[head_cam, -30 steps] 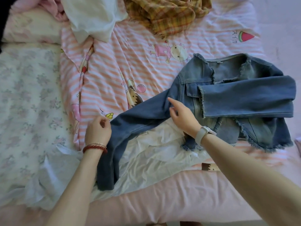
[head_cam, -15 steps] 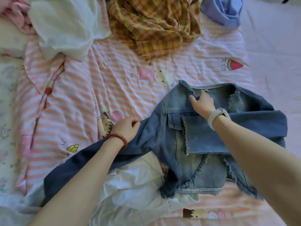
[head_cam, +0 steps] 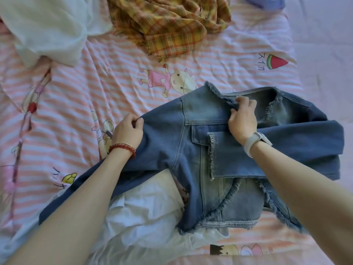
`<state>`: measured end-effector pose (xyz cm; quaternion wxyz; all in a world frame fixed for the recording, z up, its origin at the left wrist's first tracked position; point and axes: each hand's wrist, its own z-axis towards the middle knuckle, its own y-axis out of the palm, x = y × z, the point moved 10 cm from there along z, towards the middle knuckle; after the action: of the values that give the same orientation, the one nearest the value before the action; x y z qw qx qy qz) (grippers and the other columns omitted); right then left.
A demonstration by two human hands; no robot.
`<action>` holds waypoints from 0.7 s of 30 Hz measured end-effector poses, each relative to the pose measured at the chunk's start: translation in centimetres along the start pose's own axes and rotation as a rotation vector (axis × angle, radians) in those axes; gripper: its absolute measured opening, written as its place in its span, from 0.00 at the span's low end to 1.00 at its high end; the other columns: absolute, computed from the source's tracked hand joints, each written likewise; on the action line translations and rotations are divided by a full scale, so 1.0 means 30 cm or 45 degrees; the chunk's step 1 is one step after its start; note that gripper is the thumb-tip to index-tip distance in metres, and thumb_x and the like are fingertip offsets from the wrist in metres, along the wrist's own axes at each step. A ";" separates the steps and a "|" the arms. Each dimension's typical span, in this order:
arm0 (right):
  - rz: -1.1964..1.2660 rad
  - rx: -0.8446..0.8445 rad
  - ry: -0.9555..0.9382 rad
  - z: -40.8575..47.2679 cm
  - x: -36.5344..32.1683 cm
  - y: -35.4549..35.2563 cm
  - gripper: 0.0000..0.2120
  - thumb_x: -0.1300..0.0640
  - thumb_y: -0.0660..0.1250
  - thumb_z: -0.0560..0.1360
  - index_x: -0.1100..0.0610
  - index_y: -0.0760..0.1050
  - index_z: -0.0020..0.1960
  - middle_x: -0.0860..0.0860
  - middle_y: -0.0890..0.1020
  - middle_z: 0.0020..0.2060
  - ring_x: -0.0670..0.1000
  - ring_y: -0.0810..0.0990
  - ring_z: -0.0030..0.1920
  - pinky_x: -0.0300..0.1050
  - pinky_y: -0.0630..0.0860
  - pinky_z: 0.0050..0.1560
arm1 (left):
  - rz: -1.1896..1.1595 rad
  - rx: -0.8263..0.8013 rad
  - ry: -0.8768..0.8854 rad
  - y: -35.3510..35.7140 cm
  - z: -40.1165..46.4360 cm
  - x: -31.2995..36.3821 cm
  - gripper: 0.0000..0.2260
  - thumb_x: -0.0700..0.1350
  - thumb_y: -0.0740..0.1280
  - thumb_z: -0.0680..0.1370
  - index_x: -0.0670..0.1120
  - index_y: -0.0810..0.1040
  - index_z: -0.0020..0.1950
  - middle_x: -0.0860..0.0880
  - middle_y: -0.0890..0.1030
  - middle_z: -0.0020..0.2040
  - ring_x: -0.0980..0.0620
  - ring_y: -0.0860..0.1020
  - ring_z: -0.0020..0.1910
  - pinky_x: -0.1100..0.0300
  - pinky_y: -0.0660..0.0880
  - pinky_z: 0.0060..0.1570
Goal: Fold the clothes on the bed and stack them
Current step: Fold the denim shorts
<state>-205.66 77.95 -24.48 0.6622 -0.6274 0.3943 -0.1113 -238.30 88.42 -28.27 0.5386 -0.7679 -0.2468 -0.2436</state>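
Observation:
A blue denim jacket [head_cam: 202, 119] with frayed edges lies front up on the pink striped bed sheet [head_cam: 114, 88]. Its right-side sleeve is folded across the chest; the other sleeve runs down to the lower left under my left forearm. My left hand [head_cam: 128, 131], with a red bead bracelet, pinches the upper part of that sleeve near the shoulder. My right hand [head_cam: 243, 119], with a white watch, grips the frayed collar edge.
A white thin garment [head_cam: 145, 222] lies under the jacket's lower left. A yellow plaid shirt [head_cam: 168, 22] is crumpled at the top centre, a white garment [head_cam: 47, 25] at the top left, a blue-violet one [head_cam: 267, 2] at the top right.
My left hand has moved up along the sleeve from near the cuff to the shoulder. My right hand went from the jacket's side up to the collar. The view has closed in.

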 end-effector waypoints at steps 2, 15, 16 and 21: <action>-0.047 0.072 -0.095 -0.039 -0.052 -0.018 0.20 0.62 0.60 0.77 0.61 0.64 0.68 0.61 0.66 0.64 0.63 0.70 0.60 0.57 0.65 0.60 | -0.044 -0.069 -0.045 0.006 0.002 -0.028 0.07 0.52 0.59 0.79 0.49 0.72 0.48 0.57 0.74 0.41 0.51 0.72 0.45 0.59 0.65 0.44; 0.181 -0.275 -0.445 -0.563 -0.331 0.193 0.20 0.61 0.58 0.78 0.62 0.66 0.70 0.60 0.67 0.70 0.60 0.65 0.70 0.58 0.60 0.71 | 0.189 -0.246 0.002 -0.221 -0.132 -0.243 0.08 0.49 0.71 0.72 0.47 0.75 0.38 0.53 0.74 0.32 0.51 0.73 0.35 0.60 0.67 0.35; 0.258 -0.220 -0.535 -0.614 -0.392 0.177 0.20 0.63 0.58 0.77 0.64 0.68 0.68 0.61 0.70 0.66 0.60 0.69 0.67 0.56 0.64 0.68 | 0.160 -0.266 -0.037 -0.246 -0.156 -0.277 0.07 0.49 0.70 0.73 0.49 0.76 0.38 0.54 0.75 0.32 0.51 0.74 0.35 0.60 0.67 0.36; 0.338 -0.396 -0.855 -0.933 -0.623 0.278 0.17 0.65 0.64 0.73 0.65 0.74 0.62 0.59 0.78 0.53 0.60 0.78 0.52 0.50 0.76 0.52 | 0.103 -0.345 -0.150 -0.351 -0.353 -0.489 0.06 0.49 0.69 0.75 0.49 0.78 0.49 0.51 0.80 0.48 0.52 0.77 0.49 0.61 0.70 0.50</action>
<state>-239.50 70.73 -22.25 0.6599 -0.6653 0.2457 0.2479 -257.35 79.81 -27.04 0.4240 -0.8557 -0.2118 -0.2074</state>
